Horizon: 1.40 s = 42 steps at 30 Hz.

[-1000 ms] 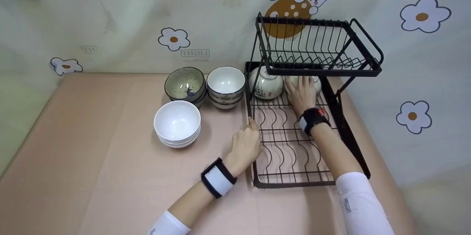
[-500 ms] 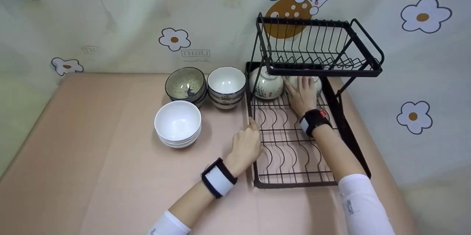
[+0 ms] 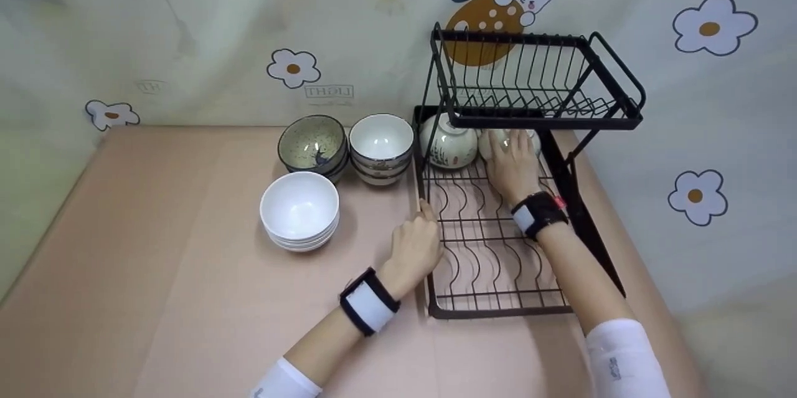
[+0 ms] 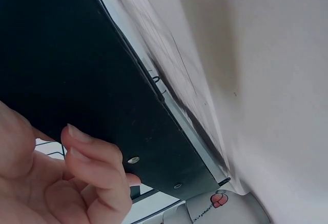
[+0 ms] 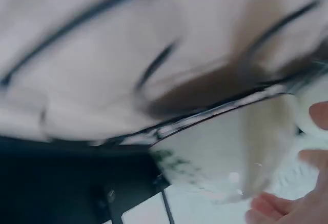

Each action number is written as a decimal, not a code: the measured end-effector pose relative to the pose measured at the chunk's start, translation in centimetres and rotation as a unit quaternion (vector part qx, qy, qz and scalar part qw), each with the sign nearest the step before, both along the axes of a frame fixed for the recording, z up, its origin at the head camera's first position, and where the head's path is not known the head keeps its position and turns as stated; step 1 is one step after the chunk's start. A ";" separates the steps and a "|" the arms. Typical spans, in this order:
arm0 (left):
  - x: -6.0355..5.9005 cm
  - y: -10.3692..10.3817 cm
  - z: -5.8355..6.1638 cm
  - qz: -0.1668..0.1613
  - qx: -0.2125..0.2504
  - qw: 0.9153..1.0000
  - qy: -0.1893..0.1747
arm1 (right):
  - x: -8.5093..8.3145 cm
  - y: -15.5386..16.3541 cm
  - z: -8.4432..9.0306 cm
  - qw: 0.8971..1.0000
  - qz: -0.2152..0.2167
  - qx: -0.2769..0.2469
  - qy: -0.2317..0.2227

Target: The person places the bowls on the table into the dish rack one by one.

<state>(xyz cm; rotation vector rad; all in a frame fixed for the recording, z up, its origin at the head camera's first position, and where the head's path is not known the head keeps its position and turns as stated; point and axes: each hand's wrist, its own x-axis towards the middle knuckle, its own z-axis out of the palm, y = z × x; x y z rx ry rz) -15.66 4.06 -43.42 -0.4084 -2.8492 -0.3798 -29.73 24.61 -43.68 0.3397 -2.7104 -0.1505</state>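
Two pale patterned bowls sit upside down at the back of a black wire dish rack [image 3: 498, 312]. My right hand [image 3: 515, 170] reaches over the right-hand bowl [image 5: 220, 147], with fingers loosely extended. In the right wrist view, that bowl's rim is down at the rack wires and my fingertips are right at its base. The left-hand bowl [image 3: 451, 146] stands beside it. My left hand [image 3: 416, 251] holds the rack's left side, its index finger along the rail and the others curled. In the left wrist view, those fingers [image 4: 100, 175] lie close to the dark side panel [image 4: 102, 80].
Left of the rack stand a stack of speckled green bowls [image 3: 311, 146] and a stack of white-lined patterned bowls [image 3: 381, 139]. Nearer is a stack of plain white bowls [image 3: 299, 205]. The rack's upper tier [image 3: 548, 122] overhangs the back. A printed curtain [image 3: 205, 30] hangs behind.
My right hand has shifted slightly right and back toward me, and more of the bowl's left side shows. My left hand stays in place on the rack.
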 end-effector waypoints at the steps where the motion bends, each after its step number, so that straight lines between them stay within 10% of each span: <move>1: 0.0 0.0 0.0 0.000 0.001 1.000 -0.001 | 0.4 -0.2 0.5 1.000 -0.013 -0.016 -0.022; 7: -0.1 -0.2 0.1 0.005 0.002 1.000 -0.005 | 3.3 -1.7 4.0 0.983 -0.075 -0.087 -0.141; 23: -0.1 0.0 -0.1 0.007 -0.007 1.000 0.028 | 9.3 -4.4 4.3 0.986 0.026 -0.158 -0.056; 35: -0.4 -0.8 0.7 -0.009 -0.006 1.000 0.008 | 9.9 -4.6 3.7 0.972 0.076 -0.174 -0.141; 42: -3.8 -4.3 1.6 -0.046 0.063 0.988 0.133 | 9.9 -4.2 3.5 0.962 0.086 -0.174 -0.194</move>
